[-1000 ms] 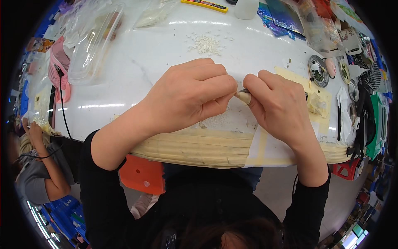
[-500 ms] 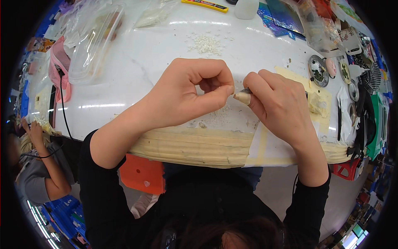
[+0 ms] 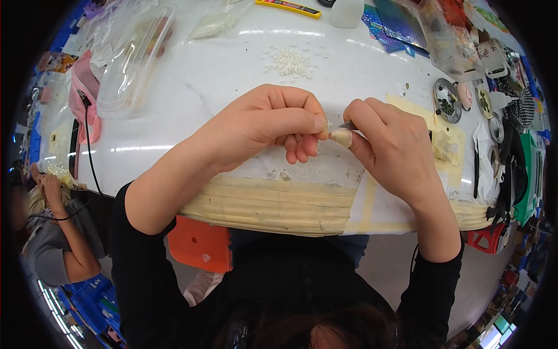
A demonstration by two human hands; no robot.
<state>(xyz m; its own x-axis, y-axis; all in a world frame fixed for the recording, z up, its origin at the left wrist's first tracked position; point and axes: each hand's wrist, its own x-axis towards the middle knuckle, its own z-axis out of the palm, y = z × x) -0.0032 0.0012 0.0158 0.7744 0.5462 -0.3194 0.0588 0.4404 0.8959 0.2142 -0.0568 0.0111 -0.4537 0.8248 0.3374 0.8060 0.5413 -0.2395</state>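
My left hand (image 3: 264,125) pinches a tiny whitish piece between thumb and forefinger, its other fingers curled loosely below. The piece is too small to make out well. Just to its right, my right hand (image 3: 390,145) is closed on a dark pointed metal tool (image 3: 348,125); most of the tool is hidden inside the fingers. Beige tape (image 3: 342,138) wraps the right thumb tip, which sits close to the left fingertips. Beyond the hands, a heap of small white pieces (image 3: 292,63) lies on the white table (image 3: 192,70).
A clear plastic box (image 3: 131,72) and pink mesh item (image 3: 84,96) stand left. A yellow-red strip-shaped item (image 3: 289,8) and white bottle (image 3: 346,14) lie at the far side. Right are round metal dishes (image 3: 447,100) and taped paper (image 3: 444,145). A co-worker (image 3: 64,241) sits left.
My left hand has turned: its lower fingers now hang into view under the thumb, which has straightened. The dark tool's tip shows more between the right fingers. The right hand has barely moved.
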